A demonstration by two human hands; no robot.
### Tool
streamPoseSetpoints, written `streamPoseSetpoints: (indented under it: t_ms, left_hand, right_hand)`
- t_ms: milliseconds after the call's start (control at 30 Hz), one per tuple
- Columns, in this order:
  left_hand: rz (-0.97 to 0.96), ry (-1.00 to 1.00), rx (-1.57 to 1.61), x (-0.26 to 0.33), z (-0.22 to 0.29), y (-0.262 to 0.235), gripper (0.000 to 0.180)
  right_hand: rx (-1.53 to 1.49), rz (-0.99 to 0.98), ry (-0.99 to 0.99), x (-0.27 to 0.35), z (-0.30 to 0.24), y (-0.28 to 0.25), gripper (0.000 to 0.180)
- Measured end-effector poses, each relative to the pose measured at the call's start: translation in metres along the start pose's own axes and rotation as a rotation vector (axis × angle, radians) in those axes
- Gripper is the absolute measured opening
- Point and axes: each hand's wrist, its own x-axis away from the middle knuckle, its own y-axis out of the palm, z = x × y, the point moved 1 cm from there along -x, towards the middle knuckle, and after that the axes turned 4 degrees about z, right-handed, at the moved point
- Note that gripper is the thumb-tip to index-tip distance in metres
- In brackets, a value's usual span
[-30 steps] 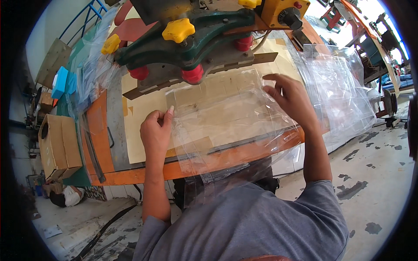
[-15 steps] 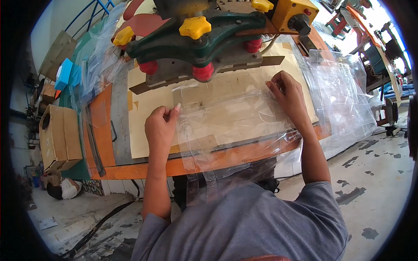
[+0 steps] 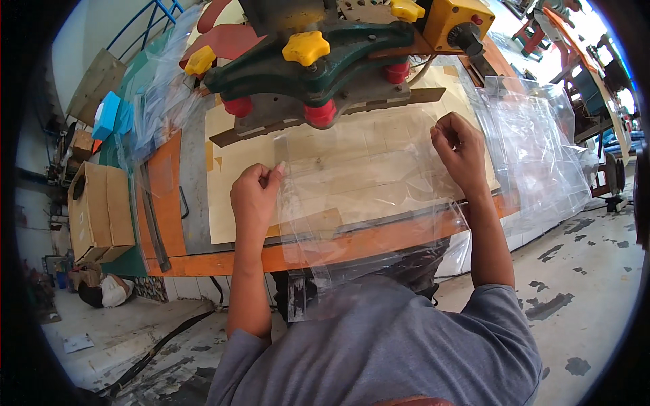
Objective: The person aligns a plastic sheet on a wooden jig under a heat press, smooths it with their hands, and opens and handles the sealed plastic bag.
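A clear plastic sheet lies in front of a green press head, its far edge close to the long metal bar beneath it. The left hand pinches the sheet's left edge between thumb and forefinger; the right hand has thumb and fingertips pressed together at the sheet's far right corner, just in front of the bar's right end. The sheet spans the room between the hands, crosses a tan board, passes over the orange front edge of the surface and hangs toward the person's lap. A strip of tan board shows between the left hand and the bar's left end, giving some room there. On the right, more clear plastic lies beside the board and droops past the surface's edge. The yellow control box carries a dark dial with markings too small to read; a cardboard box at the left bears a faint, illegible pale mark. A bright blue box sits farther back.
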Motion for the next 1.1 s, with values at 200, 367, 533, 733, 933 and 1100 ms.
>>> streamPoseSetpoints:
  t_ms: [200,367,533,733,933,1100]
  left_hand:
    - [-0.097,-0.032,0.143,0.005,-0.008,-0.011,0.043]
    - [-0.263,-0.063,0.4,0.014,-0.019,-0.024,0.04]
    - [-0.41,0.052,0.682,0.039,-0.024,-0.052,0.03]
    - [-0.399,0.47,0.68,0.024,0.004,-0.095,0.022]
    - [0.03,0.729,0.865,-0.008,0.062,-0.143,0.016]
    - [0.071,0.653,1.015,-0.029,0.11,-0.169,0.015]
  right_hand:
    - [-0.011,-0.018,0.006,0.004,0.004,-0.006,0.008]
    - [-0.057,-0.049,0.016,0.004,0.015,-0.009,0.009]
    - [-0.507,-0.118,0.074,-0.003,0.016,-0.019,0.017]
    - [-0.683,-0.091,-0.014,-0.014,-0.023,-0.037,0.028]
    - [-0.65,0.142,-0.168,-0.043,-0.105,-0.08,0.027]
    - [-0.599,0.176,-0.233,-0.06,-0.168,-0.104,0.02]
